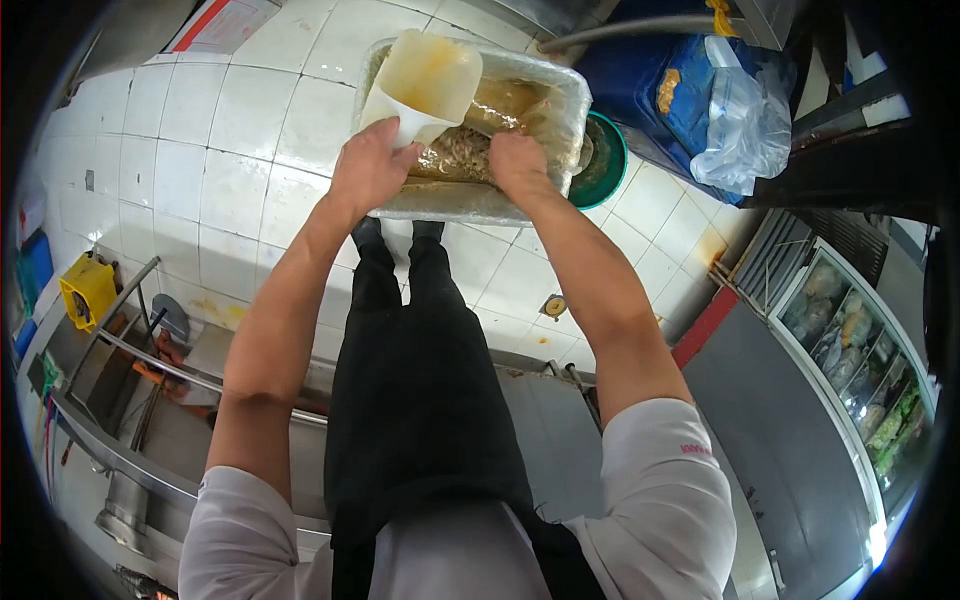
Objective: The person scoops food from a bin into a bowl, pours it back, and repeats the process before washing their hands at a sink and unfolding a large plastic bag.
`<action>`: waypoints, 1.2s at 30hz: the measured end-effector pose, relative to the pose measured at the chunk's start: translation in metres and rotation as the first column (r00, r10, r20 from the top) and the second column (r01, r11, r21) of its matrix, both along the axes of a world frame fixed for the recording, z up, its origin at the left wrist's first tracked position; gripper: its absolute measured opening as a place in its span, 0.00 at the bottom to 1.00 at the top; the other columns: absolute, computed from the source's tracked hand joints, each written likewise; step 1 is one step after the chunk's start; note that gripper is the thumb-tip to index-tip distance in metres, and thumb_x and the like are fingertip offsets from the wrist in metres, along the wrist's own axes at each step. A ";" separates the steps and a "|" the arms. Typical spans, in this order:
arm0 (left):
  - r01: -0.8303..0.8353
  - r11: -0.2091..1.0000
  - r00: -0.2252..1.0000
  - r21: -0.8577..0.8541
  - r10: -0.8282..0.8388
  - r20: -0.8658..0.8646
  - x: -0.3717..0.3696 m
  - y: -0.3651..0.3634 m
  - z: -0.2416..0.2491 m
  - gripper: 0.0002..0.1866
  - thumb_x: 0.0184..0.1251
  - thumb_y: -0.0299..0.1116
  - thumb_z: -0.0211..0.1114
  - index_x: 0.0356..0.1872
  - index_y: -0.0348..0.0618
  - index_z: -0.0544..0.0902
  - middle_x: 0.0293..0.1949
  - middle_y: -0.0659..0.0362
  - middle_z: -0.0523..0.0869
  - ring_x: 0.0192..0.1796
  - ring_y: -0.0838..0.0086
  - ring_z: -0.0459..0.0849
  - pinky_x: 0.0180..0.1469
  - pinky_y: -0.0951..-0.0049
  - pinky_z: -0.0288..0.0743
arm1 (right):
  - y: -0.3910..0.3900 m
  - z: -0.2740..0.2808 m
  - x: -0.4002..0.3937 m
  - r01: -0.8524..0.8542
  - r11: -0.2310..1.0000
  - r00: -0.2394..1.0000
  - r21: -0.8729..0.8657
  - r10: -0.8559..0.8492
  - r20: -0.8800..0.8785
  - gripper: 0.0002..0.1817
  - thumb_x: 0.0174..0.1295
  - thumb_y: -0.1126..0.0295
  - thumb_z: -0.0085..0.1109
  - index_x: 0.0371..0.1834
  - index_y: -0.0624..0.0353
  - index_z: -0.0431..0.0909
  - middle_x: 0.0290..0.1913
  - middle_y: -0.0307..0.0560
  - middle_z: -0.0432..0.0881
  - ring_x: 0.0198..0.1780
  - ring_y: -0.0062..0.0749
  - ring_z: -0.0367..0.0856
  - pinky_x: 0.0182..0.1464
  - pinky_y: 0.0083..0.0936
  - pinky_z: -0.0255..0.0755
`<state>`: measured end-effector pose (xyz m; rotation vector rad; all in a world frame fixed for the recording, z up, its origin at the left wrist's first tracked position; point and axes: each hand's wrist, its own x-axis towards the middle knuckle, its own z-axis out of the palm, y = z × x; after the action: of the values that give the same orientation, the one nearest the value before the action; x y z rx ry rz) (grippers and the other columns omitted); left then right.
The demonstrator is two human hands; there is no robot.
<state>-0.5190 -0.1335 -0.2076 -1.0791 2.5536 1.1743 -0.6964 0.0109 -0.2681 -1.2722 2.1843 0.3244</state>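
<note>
My left hand (374, 165) is closed on a white plastic scoop (428, 75) with a yellowish stain, tilted over the left part of a plastic-lined white foam box (470, 205). Inside the box lie brown, wet, lumpy contents (455, 155) and a shiny brownish liquid (510, 100). My right hand (518, 160) reaches into the box, over the right side of the lumpy contents. Its fingers are curled downward, and what they grip, if anything, is hidden.
A green basin (605, 160) stands right of the box, close to a blue drum (630, 90) with a clear plastic bag (745, 130) on it. A floor drain (554, 306) lies in the white tiles. A glass-fronted fridge (850, 350) is at right, a metal rail (170, 367) at left.
</note>
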 end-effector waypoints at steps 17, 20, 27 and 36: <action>-0.052 0.997 0.997 0.055 0.055 -0.047 0.014 -0.003 0.014 0.17 0.62 0.40 0.62 0.36 0.33 0.74 0.38 0.41 0.81 0.43 0.45 0.79 0.46 0.52 0.72 | 0.006 0.007 -0.004 0.024 0.997 0.988 -0.079 -0.036 -0.152 0.09 0.58 0.73 0.50 0.34 0.61 0.81 0.36 0.56 0.85 0.39 0.46 0.86 0.40 0.38 0.80; -0.064 0.996 0.994 0.055 0.068 -0.085 0.014 -0.004 0.010 0.17 0.62 0.41 0.62 0.35 0.33 0.74 0.37 0.41 0.81 0.42 0.46 0.79 0.45 0.53 0.72 | 0.003 0.022 -0.005 -0.010 1.000 0.982 -0.010 0.008 -0.187 0.09 0.58 0.72 0.51 0.35 0.60 0.83 0.42 0.56 0.84 0.45 0.46 0.84 0.44 0.36 0.79; -0.047 0.997 0.991 0.065 0.054 -0.121 0.025 0.004 0.011 0.18 0.62 0.42 0.63 0.35 0.33 0.75 0.33 0.40 0.81 0.40 0.45 0.80 0.43 0.54 0.72 | 0.006 0.030 -0.006 0.178 0.984 0.972 0.015 -0.173 -0.157 0.10 0.59 0.72 0.50 0.35 0.58 0.83 0.38 0.57 0.85 0.43 0.46 0.85 0.45 0.37 0.79; -0.048 0.996 0.992 0.077 0.056 -0.110 0.030 0.003 0.017 0.18 0.61 0.42 0.64 0.34 0.33 0.75 0.34 0.39 0.81 0.40 0.43 0.80 0.43 0.52 0.72 | 0.024 0.046 -0.004 0.228 0.959 0.925 -0.168 -0.267 -0.270 0.10 0.60 0.72 0.49 0.35 0.61 0.82 0.40 0.57 0.84 0.42 0.46 0.85 0.43 0.38 0.79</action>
<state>-0.4889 -0.1304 -0.1909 -1.0992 2.5551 1.3685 -0.7000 0.0352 -0.2225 -1.0499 2.6259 0.2789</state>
